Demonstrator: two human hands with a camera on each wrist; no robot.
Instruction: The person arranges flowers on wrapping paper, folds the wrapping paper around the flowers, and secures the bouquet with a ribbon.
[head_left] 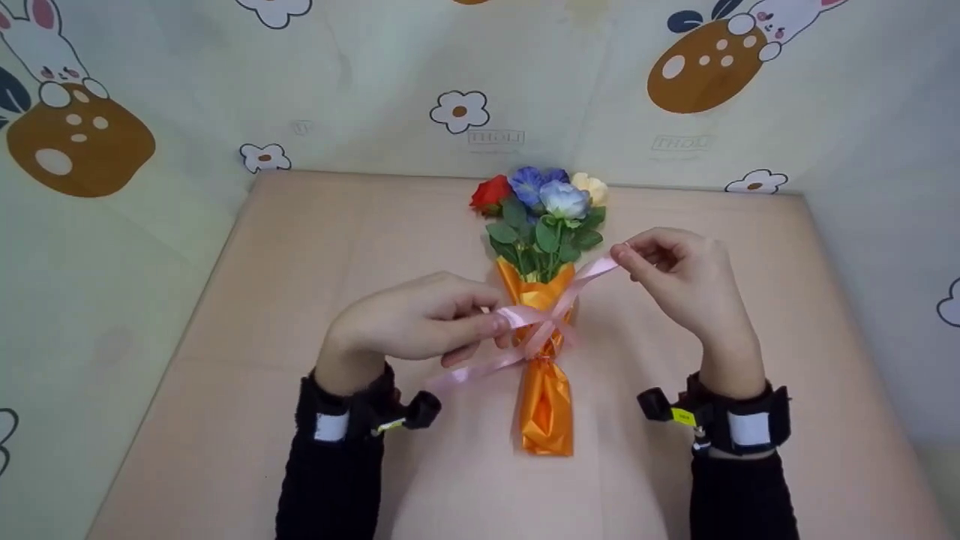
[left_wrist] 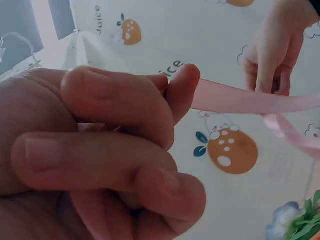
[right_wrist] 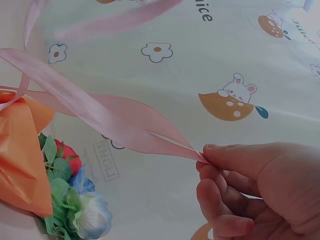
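A bouquet of artificial flowers (head_left: 564, 201) lies on the table, its stems wrapped in shiny orange paper (head_left: 546, 409). Red, blue, pale blue and cream blooms top green leaves. Around the wrap's middle passes a pink ribbon (head_left: 551, 324), its strands crossing at the front. My left hand (head_left: 424, 319) pinches one part of the ribbon just left of the wrap. Up and to the right, my right hand (head_left: 679, 277) pinches another part between thumb and forefinger; in the right wrist view this ribbon (right_wrist: 115, 117) is folded into a loop. A loose tail hangs toward the lower left.
The bouquet rests on a pale pinkish tabletop (head_left: 285, 247). Behind it stands a light backdrop (head_left: 360, 90) printed with rabbits, orange fruit and white flowers. A black strap with a small camera (head_left: 739, 420) sits on each wrist.
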